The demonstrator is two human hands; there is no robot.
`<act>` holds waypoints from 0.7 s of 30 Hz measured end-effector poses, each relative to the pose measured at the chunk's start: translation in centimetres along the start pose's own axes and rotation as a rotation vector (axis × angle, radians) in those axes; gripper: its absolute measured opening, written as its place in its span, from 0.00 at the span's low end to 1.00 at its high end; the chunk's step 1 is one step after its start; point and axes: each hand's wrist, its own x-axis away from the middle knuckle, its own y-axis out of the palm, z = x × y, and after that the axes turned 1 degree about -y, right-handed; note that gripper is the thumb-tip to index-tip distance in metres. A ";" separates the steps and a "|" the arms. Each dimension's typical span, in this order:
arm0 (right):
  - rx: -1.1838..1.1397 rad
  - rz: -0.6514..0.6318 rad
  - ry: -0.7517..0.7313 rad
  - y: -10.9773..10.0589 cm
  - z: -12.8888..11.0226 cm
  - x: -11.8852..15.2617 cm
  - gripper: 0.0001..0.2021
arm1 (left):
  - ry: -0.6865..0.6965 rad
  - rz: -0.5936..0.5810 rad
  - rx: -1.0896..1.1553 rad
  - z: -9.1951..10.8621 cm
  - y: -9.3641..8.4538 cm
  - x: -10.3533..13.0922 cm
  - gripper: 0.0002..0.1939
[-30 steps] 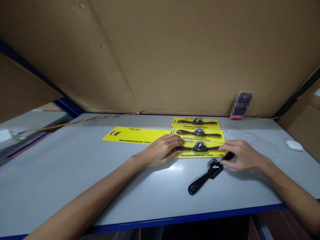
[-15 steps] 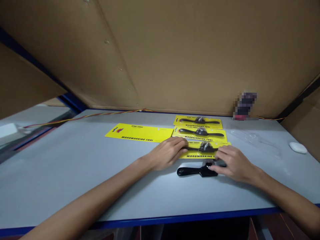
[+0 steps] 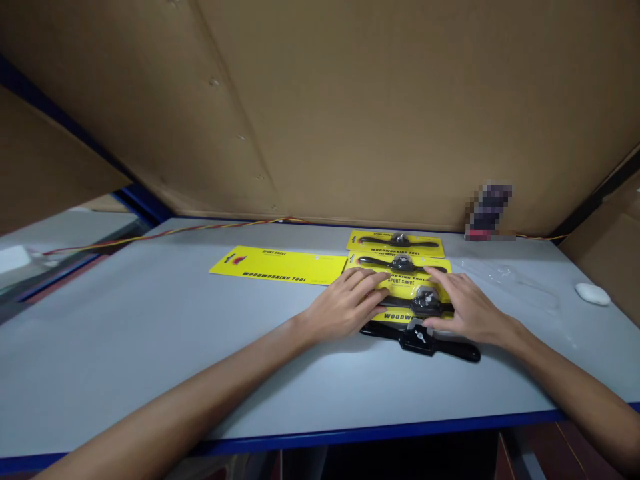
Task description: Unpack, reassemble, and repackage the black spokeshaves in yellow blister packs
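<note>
My left hand is closed on the left end of a carded spokeshave pack, a black tool under clear plastic on yellow card. My right hand spans the pack's right end, thumb and forefinger spread wide apart. The pack's upper edge overlaps a second spokeshave pack lying behind it. Just in front lies a loose black spokeshave, slightly slanted, its left handle partly covered by my left fingers. My right thumb tip is close above its blade.
Another spokeshave pack lies farthest back. To the left is a flat yellow backing card without a tool. Clear plastic blisters and a white mouse-like object lie on the right. A twisted cable runs along the back.
The held pack has shifted right and now overlaps the pack behind. My right fingers have spread and moved up. The loose spokeshave has turned slightly, its right handle now uncovered.
</note>
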 end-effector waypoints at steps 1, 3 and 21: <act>0.006 0.008 -0.010 0.0 0.0 0.0 0.36 | 0.017 0.017 -0.005 -0.1 -0.1 0.0 0.13; 0.036 0.053 -0.042 0.1 0.0 0.1 0.32 | 0.003 0.044 0.019 -0.3 -0.3 -0.1 0.15; 0.218 0.142 -0.077 0.4 0.5 -0.9 0.27 | -1.178 0.119 1.516 -1.0 -0.7 -2.1 0.19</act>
